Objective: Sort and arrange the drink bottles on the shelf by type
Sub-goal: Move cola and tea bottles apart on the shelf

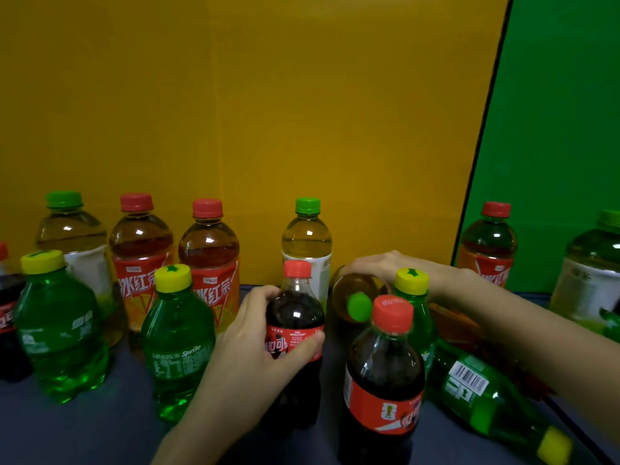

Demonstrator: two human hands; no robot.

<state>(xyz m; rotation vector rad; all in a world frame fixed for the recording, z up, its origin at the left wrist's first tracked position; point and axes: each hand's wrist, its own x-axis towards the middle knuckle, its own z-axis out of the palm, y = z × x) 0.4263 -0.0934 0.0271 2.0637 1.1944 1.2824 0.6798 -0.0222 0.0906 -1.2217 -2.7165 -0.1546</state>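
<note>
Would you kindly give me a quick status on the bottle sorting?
Left hand grips upright cola bottle. Right hand holds tipped green-capped bottle. Sprite bottle lying on its side at right.

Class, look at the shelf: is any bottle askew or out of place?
Yes. A green yellow-capped bottle lies on its side at the right, and the green-capped tea bottle under the right hand is tipped, cap facing the camera.

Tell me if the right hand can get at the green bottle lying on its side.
Probably, once freed: the right hand grips a tipped tea bottle now. The lying green bottle sits uncovered just below that forearm.
</note>
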